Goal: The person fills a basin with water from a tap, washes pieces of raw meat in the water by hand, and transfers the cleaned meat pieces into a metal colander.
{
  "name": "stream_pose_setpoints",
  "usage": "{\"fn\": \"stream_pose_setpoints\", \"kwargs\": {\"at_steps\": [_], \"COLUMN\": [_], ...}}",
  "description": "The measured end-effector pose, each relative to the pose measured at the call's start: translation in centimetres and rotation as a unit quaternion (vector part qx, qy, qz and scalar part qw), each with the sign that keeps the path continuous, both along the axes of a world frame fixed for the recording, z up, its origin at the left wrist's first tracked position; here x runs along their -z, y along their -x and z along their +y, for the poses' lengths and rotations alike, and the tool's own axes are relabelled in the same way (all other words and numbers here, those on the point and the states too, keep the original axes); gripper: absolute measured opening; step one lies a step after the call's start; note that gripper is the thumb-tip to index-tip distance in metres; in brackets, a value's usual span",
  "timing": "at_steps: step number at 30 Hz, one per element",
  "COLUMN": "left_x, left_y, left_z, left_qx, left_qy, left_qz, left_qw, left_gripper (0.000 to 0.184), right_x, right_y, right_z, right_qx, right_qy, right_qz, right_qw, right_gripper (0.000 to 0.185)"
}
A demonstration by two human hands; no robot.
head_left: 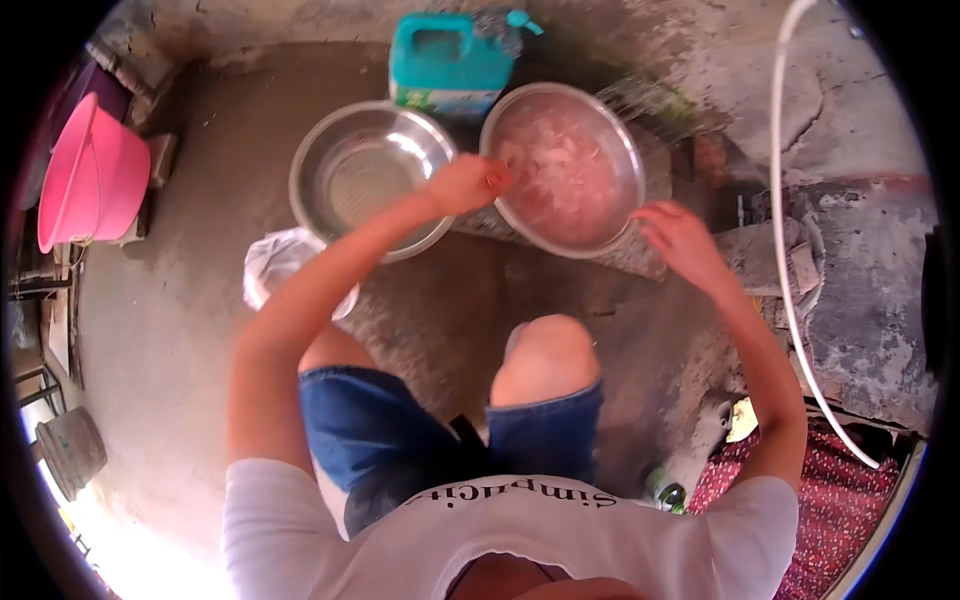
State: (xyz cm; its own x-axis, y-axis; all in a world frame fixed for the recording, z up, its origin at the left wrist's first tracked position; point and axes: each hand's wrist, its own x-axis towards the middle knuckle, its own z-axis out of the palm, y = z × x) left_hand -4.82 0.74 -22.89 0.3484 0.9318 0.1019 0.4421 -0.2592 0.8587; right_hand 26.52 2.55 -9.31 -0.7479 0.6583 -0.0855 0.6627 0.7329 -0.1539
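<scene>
right grip: fingers loosely parted, at the filled bowl's right rim. left grip: fingers curled in, at its left rim; pinch unclear. filled bowl: between grips, pale pieces in pinkish water. teal jug: beyond.

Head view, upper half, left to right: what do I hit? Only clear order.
Pink plastic bucket → round, shiny metal basin → second round metal basin holding pinkish liquid → thin white hose.
</scene>
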Motion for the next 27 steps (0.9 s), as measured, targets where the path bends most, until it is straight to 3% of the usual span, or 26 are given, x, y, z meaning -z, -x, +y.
{"fn": "stream_pose_setpoints", "kwargs": {"at_steps": [1,2,3,6,9,10,12,15,18,19,20,22,23,24,25,27], "left_x": [1.3,3.2,11.8,13.1,15.3,15.9,16.6,15.6,16.6,16.7,18.4,23.1,18.7,18.9,18.8,16.1], "left_y": [-3.4,-6.0,-9.1,-14.1,-14.5,-14.4,-14.3,-14.4,-15.8,-16.3,-16.4,-18.3,-17.7,-17.9,-17.8,-17.4], "left_z": [2.0,3.6,8.1,8.5,6.9,7.2,7.6,7.0,7.5,6.9,7.6,8.2,7.7,7.6,7.2,5.3], "left_qx": [0.010,0.037,0.120,0.087,-0.012,-0.001,0.023,0.000,-0.005,-0.020,0.063,0.023,0.108,0.107,0.156,0.098], "left_qy": [-0.006,-0.026,-0.041,0.015,0.036,0.048,0.073,0.078,0.070,0.051,0.004,-0.021,-0.045,-0.077,0.011,0.017], "left_qz": [0.163,0.186,0.318,0.391,0.276,0.313,0.380,0.374,0.354,0.279,0.305,0.306,0.335,0.371,0.315,0.320], "left_qw": [0.987,0.982,0.939,0.916,0.960,0.948,0.922,0.924,0.933,0.959,0.950,0.951,0.935,0.919,0.936,0.942], "left_gripper": [0.022,0.025,0.031,0.039,0.048,0.049,0.051,0.049,0.048,0.047,0.048,0.033,0.033,0.037,0.045,0.039], "right_x": [-2.8,-5.2,-7.0,-8.1,-3.4,-2.1,-1.5,-4.2,-9.6,-12.3,-15.1,-21.3,-24.9,-27.9,-30.0,-32.9], "right_y": [-1.4,-2.2,-2.9,-5.2,-7.9,-7.9,-8.1,-9.1,-10.8,-10.9,-10.7,-9.5,-8.9,-8.6,-8.3,-6.5], "right_z": [0.9,2.0,3.0,6.0,7.7,7.5,6.9,6.1,6.5,6.9,7.5,9.5,10.7,12.7,15.0,17.2], "right_qx": [0.011,0.045,0.079,0.164,0.079,0.042,0.096,0.116,0.130,0.145,0.157,0.098,0.069,0.066,0.072,0.086], "right_qy": [-0.041,-0.053,-0.061,0.003,0.055,0.050,0.068,0.000,-0.138,-0.213,-0.297,-0.425,-0.488,-0.531,-0.554,-0.484], "right_qz": [0.012,0.015,0.022,0.164,0.149,0.128,0.161,0.200,0.257,0.276,0.301,0.326,0.332,0.308,0.281,0.264], "right_qw": [0.999,0.997,0.995,0.973,0.984,0.990,0.980,0.973,0.948,0.926,0.893,0.839,0.804,0.787,0.780,0.830], "right_gripper": [0.017,0.016,0.015,0.015,0.016,0.016,0.015,0.014,0.014,0.015,0.016,0.019,0.021,0.024,0.027,0.032]}}
